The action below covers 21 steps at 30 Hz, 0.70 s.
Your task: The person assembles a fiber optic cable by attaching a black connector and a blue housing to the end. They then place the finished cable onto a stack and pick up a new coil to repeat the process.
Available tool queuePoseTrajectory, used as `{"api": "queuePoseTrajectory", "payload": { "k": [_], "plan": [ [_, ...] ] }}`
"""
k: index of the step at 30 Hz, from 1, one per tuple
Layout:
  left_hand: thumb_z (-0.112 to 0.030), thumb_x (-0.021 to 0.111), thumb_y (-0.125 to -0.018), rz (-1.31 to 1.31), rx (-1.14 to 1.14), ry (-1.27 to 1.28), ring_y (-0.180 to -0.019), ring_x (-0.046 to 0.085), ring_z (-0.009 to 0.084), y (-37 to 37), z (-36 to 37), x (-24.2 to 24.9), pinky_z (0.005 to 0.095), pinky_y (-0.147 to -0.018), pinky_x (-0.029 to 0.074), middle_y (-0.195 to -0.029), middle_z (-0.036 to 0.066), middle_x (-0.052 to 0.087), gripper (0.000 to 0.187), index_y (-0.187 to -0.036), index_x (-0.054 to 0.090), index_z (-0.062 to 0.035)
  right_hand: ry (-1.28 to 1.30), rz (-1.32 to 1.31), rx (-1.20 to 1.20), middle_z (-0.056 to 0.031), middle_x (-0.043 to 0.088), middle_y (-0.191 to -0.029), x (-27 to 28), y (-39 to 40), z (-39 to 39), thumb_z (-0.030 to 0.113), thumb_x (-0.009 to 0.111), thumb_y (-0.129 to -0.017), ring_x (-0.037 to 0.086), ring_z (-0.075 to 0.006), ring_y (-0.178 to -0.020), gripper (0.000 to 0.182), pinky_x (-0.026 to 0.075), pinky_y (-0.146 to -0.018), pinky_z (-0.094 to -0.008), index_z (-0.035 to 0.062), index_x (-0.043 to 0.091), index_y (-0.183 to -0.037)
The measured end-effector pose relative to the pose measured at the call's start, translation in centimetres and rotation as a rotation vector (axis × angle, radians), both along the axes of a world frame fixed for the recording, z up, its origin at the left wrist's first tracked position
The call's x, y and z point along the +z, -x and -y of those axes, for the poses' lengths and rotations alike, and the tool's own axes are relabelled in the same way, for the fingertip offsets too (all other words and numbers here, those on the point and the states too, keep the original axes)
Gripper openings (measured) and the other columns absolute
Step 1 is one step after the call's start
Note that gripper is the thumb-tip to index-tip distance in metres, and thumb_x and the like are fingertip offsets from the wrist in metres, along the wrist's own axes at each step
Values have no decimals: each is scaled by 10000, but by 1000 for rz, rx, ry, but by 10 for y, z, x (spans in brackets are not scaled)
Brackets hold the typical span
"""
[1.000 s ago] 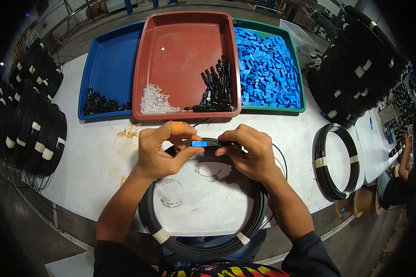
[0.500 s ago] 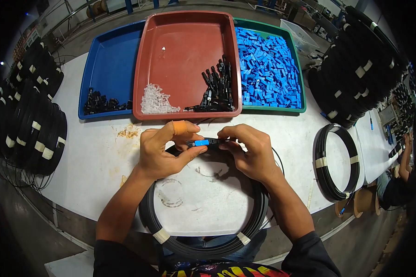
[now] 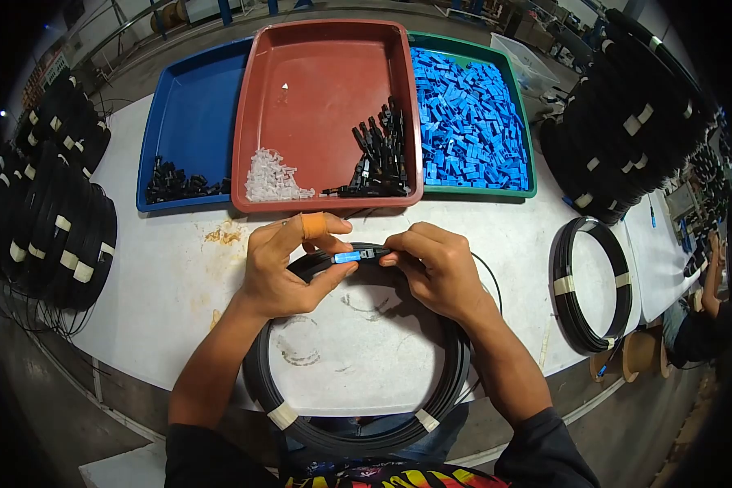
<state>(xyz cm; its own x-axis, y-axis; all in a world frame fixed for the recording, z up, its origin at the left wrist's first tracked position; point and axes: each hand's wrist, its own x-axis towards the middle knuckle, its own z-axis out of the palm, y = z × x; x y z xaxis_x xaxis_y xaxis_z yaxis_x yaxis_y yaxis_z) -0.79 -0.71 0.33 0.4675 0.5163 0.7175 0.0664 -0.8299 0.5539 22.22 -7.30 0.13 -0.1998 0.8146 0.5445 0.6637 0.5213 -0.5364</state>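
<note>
Between thumb and fingers, my left hand (image 3: 289,264) pinches a small blue connector (image 3: 347,257); an orange wrap covers one of its fingers. My right hand (image 3: 435,264) is closed on the black cable end (image 3: 378,253) at the connector's right side, and the two parts touch. Beneath both hands lies a large black cable coil (image 3: 260,370), bound with pale tape and reaching past the table's front edge. A loose strand of cable curves out to the right of my right hand.
Behind the hands stand a blue tray (image 3: 191,98) with black parts, a red tray (image 3: 321,73) with clear and black parts, and a green tray (image 3: 531,146) of blue pieces. Coil stacks (image 3: 626,122) flank the table; a smaller coil (image 3: 563,285) lies right. A co-worker's arm (image 3: 713,281) shows far right.
The blue connector has shifted slightly left and down and turned, showing more of the black-and-grey part beside it. My right hand has moved slightly down.
</note>
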Motion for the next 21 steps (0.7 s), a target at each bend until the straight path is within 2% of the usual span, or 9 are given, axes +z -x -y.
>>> {"api": "queuePoseTrajectory", "payload": {
  "k": [10, 12, 15, 19, 21],
  "plan": [
    [-34, 882, -715, -16, -36, 59, -809, 766, 170, 1, 0, -1, 259, -715, 563, -920, 94, 763, 496, -1152, 649, -27, -68, 60, 44, -79, 613, -734, -2, -3, -2, 72, 796, -764, 631, -281, -660, 151, 490, -579, -397, 55, 711, -888],
    [-36, 885, -708, -85, -43, -2, -794, 762, 162, 2, -3, 0, 265, -727, 564, -987, 115, 764, 527, -1176, 642, -21, -82, 59, 43, -75, 612, -730, -2, -3, -2, 62, 798, -747, 630, -275, -660, 161, 491, -578, -394, 57, 713, -883],
    [-30, 882, -706, -109, -50, -40, -778, 759, 160, 4, -5, -1, 265, -735, 566, -1029, 120, 762, 545, -1195, 640, -17, -116, 45, 65, -82, 613, -695, -1, -2, -2, -19, 826, -713, 604, -245, -619, 207, 460, -545, -374, 10, 732, -895],
    [-20, 874, -715, -44, -47, -29, -768, 757, 163, -1, 0, -2, 272, -747, 571, -994, 100, 769, 540, -1202, 642, -18, -183, 111, 42, -73, 622, -684, 2, -1, -1, -35, 824, -664, 605, -235, -612, 226, 466, -537, -372, 17, 730, -863],
    [-21, 877, -716, -47, -55, 4, -776, 758, 154, -2, -1, -2, 270, -756, 574, -906, 90, 770, 557, -1217, 633, -23, -191, 115, 37, -70, 625, -682, 1, -1, -1, -44, 818, -652, 604, -233, -608, 230, 467, -536, -370, 19, 729, -855]
  ]
}}
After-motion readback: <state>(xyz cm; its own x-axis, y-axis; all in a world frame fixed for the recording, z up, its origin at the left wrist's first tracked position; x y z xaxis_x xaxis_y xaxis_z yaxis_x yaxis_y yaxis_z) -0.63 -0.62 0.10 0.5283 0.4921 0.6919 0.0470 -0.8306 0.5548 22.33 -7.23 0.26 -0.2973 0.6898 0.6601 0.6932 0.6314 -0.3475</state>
